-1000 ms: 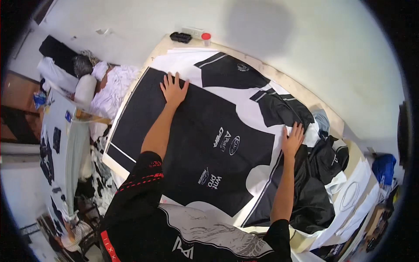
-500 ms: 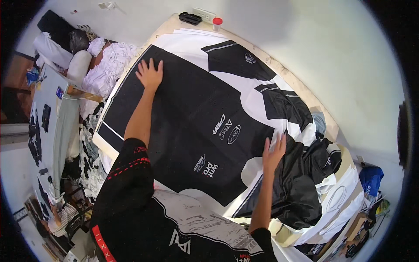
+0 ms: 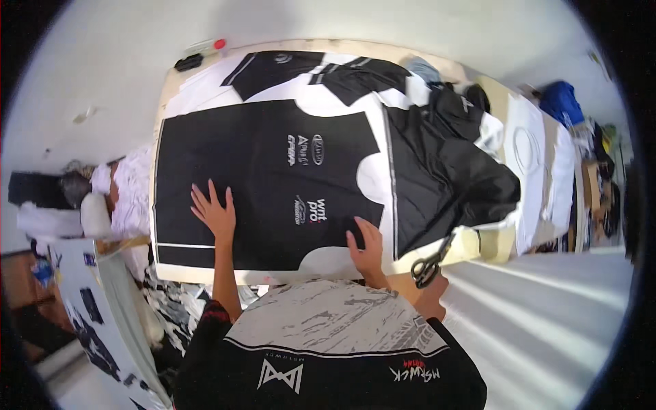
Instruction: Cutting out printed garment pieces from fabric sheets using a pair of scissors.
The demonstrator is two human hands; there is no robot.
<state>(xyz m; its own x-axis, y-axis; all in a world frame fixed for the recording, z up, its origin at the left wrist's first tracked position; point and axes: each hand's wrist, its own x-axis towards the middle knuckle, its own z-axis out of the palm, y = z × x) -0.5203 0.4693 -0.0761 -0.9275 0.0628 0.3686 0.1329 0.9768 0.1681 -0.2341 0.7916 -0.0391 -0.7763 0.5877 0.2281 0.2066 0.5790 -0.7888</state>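
Note:
A large black fabric panel (image 3: 266,178) with pale printed marks lies spread on white sheeting across the table. Flat on its near left part rests my left hand (image 3: 216,215), open, fingers apart and nothing held. My right hand (image 3: 367,249) lies at the panel's near right edge beside a white cut-out curve, its fingers stretched out and empty. Black-handled scissors (image 3: 427,270) sit to the right of it, at the table's front edge. Farther right, a crumpled heap of glossy black fabric (image 3: 447,181) borders the panel.
Smaller black fabric pieces (image 3: 277,72) with grey stripes lie along the far side. A black case (image 3: 189,63) and a red-lidded container (image 3: 219,44) stand at the far left corner. White fabric (image 3: 133,198) is piled left of the table, and paper sheets (image 3: 540,184) cover its right end.
The whole view has turned, so the table lies straighter before me. Both hands have come nearer my body over the panel. The scissors now show at the front edge.

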